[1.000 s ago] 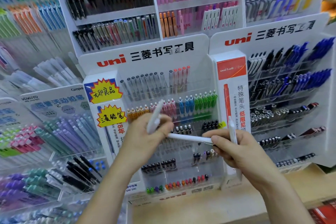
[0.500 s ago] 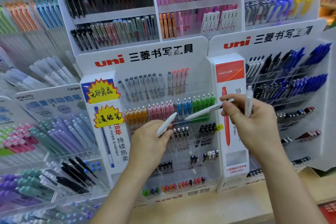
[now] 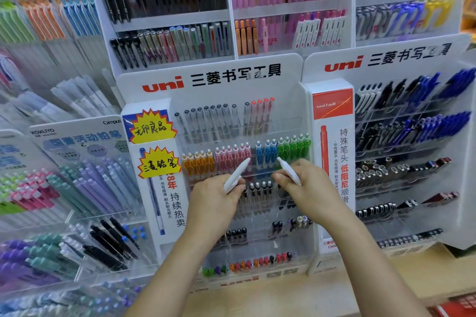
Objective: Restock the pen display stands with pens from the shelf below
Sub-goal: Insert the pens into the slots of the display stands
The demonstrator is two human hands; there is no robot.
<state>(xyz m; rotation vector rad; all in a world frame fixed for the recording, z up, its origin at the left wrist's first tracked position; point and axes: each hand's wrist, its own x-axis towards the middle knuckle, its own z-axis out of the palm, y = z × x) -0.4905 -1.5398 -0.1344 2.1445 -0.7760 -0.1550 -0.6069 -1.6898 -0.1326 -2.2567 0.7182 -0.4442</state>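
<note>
Far left, at 9 o'clock, the pastel racks are smeared w/ blur, so no brands are readable there. Next to them, the Kokuyo stand [image 3: 77, 136] shows purple, teal & black pens, and its lowest trays are cut off by the bottom edge.

Centre: the uni stand [image 3: 231, 77], w/ clear tiers. Your left hand [image 3: 216, 201] is up in front of its third tier. The forearm comes in from 6 o'clock, back of hand toward you. The fingers are curled round a white pen [image 3: 238, 172]. Its free end points to 1 o'clock, over the pink pens [image 3: 233, 159]. The other end is buried in your grip, so can't tell which end is the tip.

Black-capped pens [image 3: 260, 188] show in the gap btwn your hands; the rest of that row is hidden behind your knuckles.

Your right hand [image 3: 309, 188] is level w/ the left, near it but apart, forearm entering from 5 o'clock. Thumb & fingers pinch a second white pen [image 3: 289, 171], which points to 11 o'clock in front of the green pens [image 3: 293, 152].

Right: another uni stand [image 3: 386, 59], w/ black & blue pens, blurred and cut off at 3 o'clock. The wooden shelf [image 3: 283, 298] runs under the stands. At the 5 o'clock corner a red item is clipped; can't tell what it is.
</note>
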